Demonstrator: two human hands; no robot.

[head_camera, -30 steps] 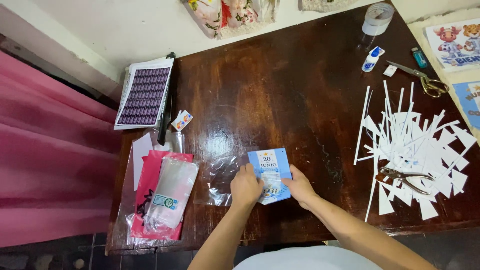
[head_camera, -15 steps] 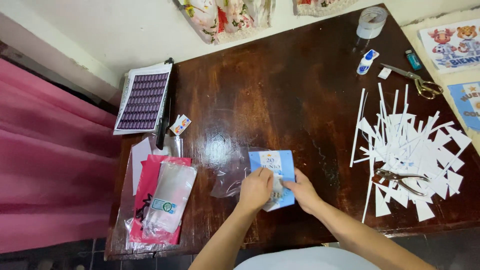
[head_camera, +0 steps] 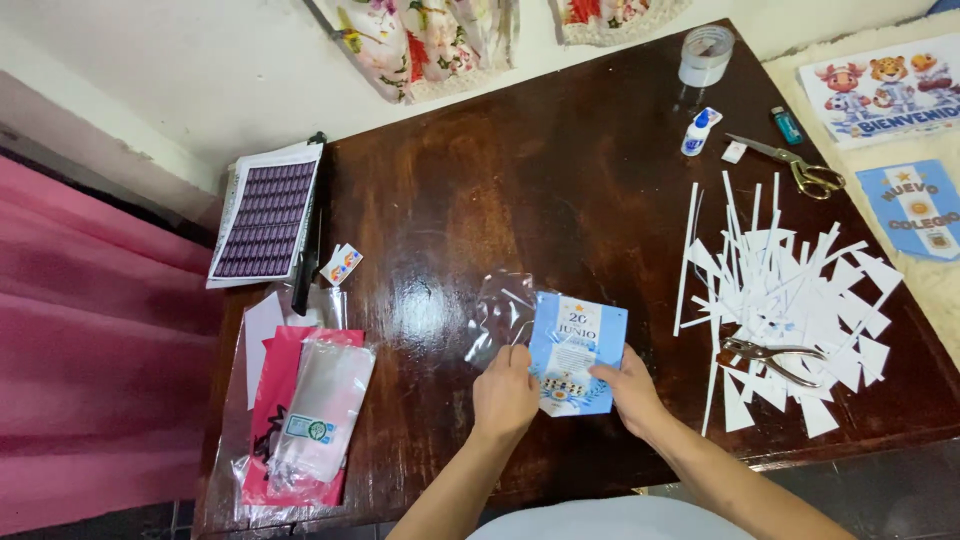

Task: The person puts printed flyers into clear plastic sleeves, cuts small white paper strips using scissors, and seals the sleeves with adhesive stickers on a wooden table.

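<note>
Both hands pinch a light-blue printed card (head_camera: 575, 352) near the table's (head_camera: 520, 180) front edge: the left hand (head_camera: 505, 392) grips its lower left edge, the right hand (head_camera: 630, 392) its lower right corner. A clear cellophane sleeve (head_camera: 505, 318) lies just above the left hand, touching the card. White paper scraps (head_camera: 790, 290) and pliers (head_camera: 775, 355) crowd the right; bare wood lies beyond the card.

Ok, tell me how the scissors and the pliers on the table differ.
The scissors lie on bare wood at the far right, clear of clutter; the pliers lie on the pile of white paper scraps. The scissors have gold loop handles; the pliers have plain metal ones. Both lie flat, untouched by either hand.
</note>
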